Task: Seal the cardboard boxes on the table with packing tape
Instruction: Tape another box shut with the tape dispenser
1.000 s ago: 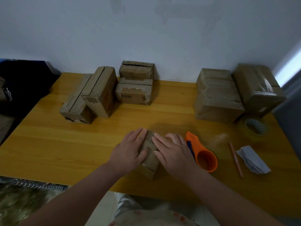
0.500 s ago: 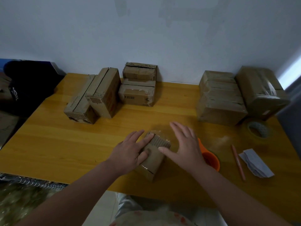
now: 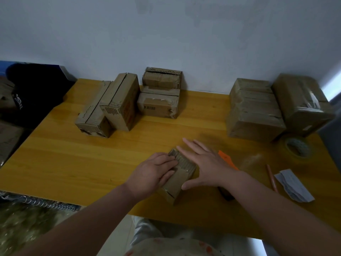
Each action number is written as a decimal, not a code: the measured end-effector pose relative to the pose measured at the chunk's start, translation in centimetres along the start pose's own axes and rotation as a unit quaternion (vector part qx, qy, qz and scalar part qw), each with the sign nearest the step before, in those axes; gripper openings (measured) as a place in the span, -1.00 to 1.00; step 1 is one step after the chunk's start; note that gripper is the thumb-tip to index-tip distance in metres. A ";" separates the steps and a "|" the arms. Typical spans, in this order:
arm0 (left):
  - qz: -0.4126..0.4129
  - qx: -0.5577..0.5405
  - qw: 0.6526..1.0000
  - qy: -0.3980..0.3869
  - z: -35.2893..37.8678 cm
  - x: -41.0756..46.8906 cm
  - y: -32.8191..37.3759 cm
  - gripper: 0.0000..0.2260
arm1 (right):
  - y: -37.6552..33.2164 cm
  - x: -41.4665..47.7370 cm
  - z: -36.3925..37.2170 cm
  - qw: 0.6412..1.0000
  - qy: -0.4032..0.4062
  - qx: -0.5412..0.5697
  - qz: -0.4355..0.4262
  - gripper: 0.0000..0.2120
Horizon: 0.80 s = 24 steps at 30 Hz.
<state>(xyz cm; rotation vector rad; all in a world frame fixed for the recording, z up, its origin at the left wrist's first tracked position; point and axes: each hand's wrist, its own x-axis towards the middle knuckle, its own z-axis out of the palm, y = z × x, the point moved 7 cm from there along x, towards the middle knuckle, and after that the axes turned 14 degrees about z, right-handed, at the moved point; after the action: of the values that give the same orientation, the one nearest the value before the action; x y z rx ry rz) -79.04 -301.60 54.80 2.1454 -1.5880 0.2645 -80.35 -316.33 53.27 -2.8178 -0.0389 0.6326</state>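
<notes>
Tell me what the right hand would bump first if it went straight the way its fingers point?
The right hand would likely meet the lower middle box first, after bare table; depth is unclear.

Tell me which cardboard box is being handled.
The small box at the table's near edge, with the left hand resting on it; the other boxes sit untouched farther back.

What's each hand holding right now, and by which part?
Nothing is gripped. The left hand rests on the small cardboard box, pressing its top along the left edge. The right hand is open at the box's right side.
</notes>
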 end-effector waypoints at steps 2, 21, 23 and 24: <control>-0.003 -0.006 1.000 0.019 0.0 -0.1 0.1 -0.61 | -0.7 0.1 0.0 0.998 0.013 -0.056 -0.020 0.12; -0.058 0.029 0.998 0.016 0.5 -0.2 -0.1 -0.76 | -2.5 -1.5 1.9 0.986 0.048 -0.150 -0.061 0.17; -0.065 0.030 0.997 0.015 0.5 0.0 -0.2 -0.75 | -1.7 -2.5 2.0 0.987 0.045 -0.145 -0.055 0.14; -0.066 0.028 0.997 0.014 0.5 0.1 -0.1 -0.75 | -1.4 -3.0 2.1 0.988 0.044 -0.140 -0.053 0.13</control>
<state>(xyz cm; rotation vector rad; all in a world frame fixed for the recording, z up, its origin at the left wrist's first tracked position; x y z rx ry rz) -78.95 -301.88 54.32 2.2679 -1.4324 0.2990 -83.86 -314.72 53.06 -3.0836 -0.2820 0.5144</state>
